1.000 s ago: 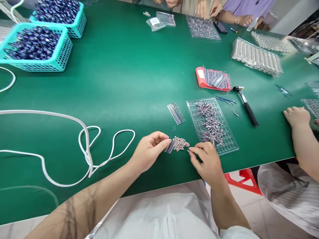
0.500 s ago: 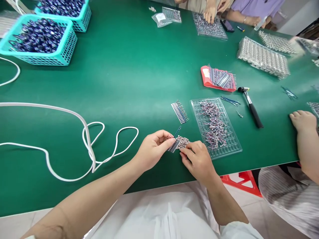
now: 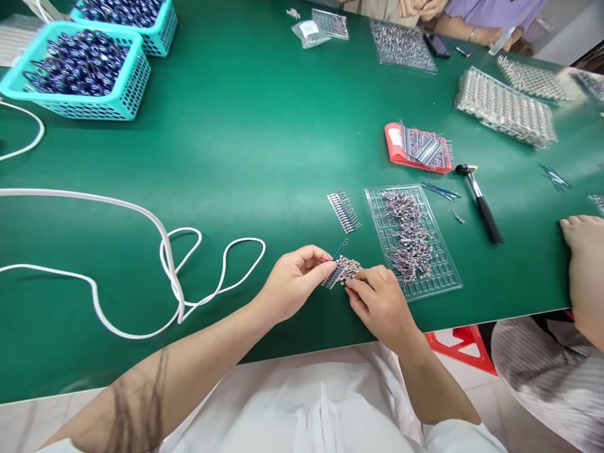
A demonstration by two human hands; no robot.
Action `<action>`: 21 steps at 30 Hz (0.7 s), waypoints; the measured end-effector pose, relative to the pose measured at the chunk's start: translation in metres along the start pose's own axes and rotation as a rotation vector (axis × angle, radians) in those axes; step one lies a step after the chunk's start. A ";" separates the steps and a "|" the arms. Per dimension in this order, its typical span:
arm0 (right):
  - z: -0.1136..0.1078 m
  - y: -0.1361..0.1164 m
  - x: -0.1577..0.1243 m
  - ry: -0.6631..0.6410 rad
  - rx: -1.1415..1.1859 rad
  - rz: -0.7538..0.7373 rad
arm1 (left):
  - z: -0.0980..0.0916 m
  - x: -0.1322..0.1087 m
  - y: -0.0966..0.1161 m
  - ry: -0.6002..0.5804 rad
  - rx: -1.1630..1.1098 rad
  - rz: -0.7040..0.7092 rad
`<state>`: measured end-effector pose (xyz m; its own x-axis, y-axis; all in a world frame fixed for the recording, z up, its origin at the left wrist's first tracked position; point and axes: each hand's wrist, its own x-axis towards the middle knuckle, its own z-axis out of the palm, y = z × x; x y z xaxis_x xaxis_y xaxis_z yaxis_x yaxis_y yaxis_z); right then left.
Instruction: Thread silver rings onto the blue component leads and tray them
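While left hand (image 3: 298, 280) pinches strip (image 3: 333, 276), right hand (image 3: 381, 303) curls.

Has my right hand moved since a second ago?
Yes. Judged against the clear tray, your right hand has shifted left, in closer to the pile of small round parts.

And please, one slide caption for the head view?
Left fingers hold a strip of parts, right fingers at a pile of small pieces.
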<state>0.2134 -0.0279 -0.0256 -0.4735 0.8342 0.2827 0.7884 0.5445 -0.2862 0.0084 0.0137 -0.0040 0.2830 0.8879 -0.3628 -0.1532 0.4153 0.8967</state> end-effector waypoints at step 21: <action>0.002 -0.003 -0.003 0.043 -0.013 0.006 | 0.000 0.000 0.001 -0.007 -0.030 0.020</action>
<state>0.2117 -0.0322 -0.0280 -0.4518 0.8325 0.3206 0.7961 0.5384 -0.2764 0.0078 0.0144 -0.0027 0.2864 0.8947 -0.3427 -0.1876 0.4031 0.8957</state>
